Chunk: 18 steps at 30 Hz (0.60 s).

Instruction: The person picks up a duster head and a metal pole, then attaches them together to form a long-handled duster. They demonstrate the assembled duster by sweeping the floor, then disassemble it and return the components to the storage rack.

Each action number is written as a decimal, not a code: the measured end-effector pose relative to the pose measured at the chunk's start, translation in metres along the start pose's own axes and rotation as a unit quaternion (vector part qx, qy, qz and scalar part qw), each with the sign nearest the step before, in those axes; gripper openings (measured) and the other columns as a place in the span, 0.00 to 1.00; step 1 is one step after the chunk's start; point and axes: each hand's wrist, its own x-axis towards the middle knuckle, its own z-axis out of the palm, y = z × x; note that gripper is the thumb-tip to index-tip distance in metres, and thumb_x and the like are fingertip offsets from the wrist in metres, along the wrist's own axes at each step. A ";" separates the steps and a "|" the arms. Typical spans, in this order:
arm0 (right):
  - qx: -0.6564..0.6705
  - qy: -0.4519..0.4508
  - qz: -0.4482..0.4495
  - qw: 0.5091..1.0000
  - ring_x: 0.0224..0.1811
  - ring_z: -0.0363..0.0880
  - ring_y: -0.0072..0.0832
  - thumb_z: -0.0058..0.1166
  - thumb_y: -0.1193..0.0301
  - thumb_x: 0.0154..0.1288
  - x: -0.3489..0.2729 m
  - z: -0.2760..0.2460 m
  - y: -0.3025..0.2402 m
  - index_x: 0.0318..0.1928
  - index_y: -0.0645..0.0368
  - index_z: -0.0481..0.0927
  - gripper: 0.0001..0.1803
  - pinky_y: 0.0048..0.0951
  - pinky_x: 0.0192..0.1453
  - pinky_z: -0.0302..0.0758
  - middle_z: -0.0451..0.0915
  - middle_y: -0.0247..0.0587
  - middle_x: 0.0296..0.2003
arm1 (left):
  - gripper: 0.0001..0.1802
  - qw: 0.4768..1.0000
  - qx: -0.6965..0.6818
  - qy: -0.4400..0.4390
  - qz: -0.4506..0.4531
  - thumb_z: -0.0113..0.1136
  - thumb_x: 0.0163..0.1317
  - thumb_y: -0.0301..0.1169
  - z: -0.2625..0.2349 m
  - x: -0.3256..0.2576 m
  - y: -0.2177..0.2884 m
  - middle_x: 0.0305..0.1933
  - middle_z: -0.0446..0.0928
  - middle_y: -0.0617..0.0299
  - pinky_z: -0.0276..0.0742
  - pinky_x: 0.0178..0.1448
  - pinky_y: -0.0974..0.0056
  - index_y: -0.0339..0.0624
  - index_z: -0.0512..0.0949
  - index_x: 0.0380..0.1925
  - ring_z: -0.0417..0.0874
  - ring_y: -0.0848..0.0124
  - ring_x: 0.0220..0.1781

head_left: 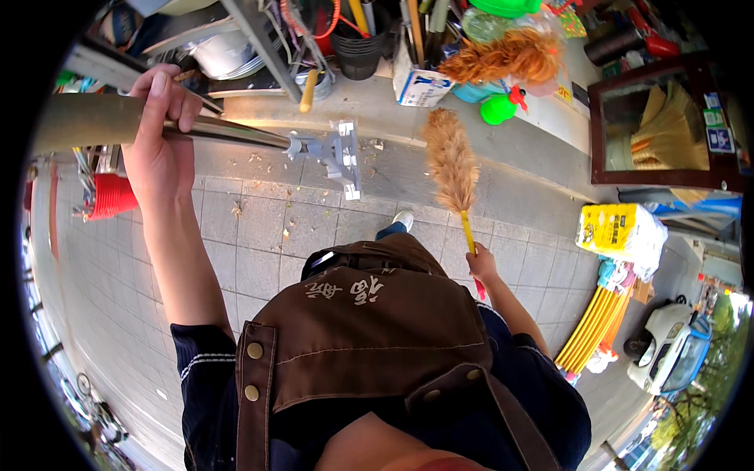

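My left hand is raised at the upper left, its fingers wrapped around the metal pole of a mop. A grey plastic clamp head ends the pole, pointing right; no cloth shows on it. The pole's near end looks large and tan at the left rim. Lower down on the right, my right hand is closed around the yellow handle of a feather duster. Its fluffy tan feathers point away from me, over the edge of the step. A brown apron covers my front.
Ahead, a raised step bears a shelf, a black bucket, a box of sticks and a green spray bottle. Right: a glass-fronted cabinet, a yellow pack and yellow poles. Left: red buckets.
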 end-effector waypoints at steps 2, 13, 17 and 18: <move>-0.079 0.056 -0.058 0.994 0.24 0.77 0.50 0.44 0.70 0.55 0.020 -0.016 0.028 0.39 0.62 0.71 0.12 0.44 0.28 0.74 0.76 0.57 0.23 | 0.08 0.999 -0.034 0.010 0.006 0.54 0.61 0.26 0.034 0.029 -0.026 0.22 0.62 0.67 0.59 0.32 0.71 0.30 0.73 0.36 0.59 0.77 0.24; 0.010 -0.034 -0.099 0.994 0.34 0.76 0.54 0.47 0.70 0.54 0.149 -0.074 -0.046 0.43 0.62 0.71 0.15 0.48 0.38 0.72 0.76 0.60 0.31 | 0.07 0.999 0.029 -0.014 -0.017 0.56 0.58 0.24 0.163 0.114 -0.144 0.22 0.65 0.65 0.62 0.34 0.71 0.32 0.72 0.34 0.65 0.75 0.26; -0.019 0.073 -0.132 0.988 0.27 0.77 0.50 0.47 0.71 0.52 0.136 -0.072 0.025 0.44 0.59 0.72 0.16 0.42 0.30 0.73 0.76 0.57 0.24 | 0.07 0.999 0.025 -0.006 -0.035 0.56 0.58 0.24 0.159 0.117 -0.147 0.23 0.65 0.65 0.62 0.34 0.71 0.31 0.71 0.35 0.64 0.75 0.26; -0.017 0.067 -0.112 0.991 0.23 0.77 0.46 0.47 0.72 0.52 0.129 -0.074 0.039 0.45 0.60 0.72 0.17 0.41 0.27 0.73 0.75 0.56 0.22 | 0.07 0.999 0.037 0.005 -0.030 0.56 0.58 0.24 0.158 0.117 -0.143 0.23 0.64 0.65 0.61 0.33 0.71 0.31 0.71 0.35 0.63 0.75 0.25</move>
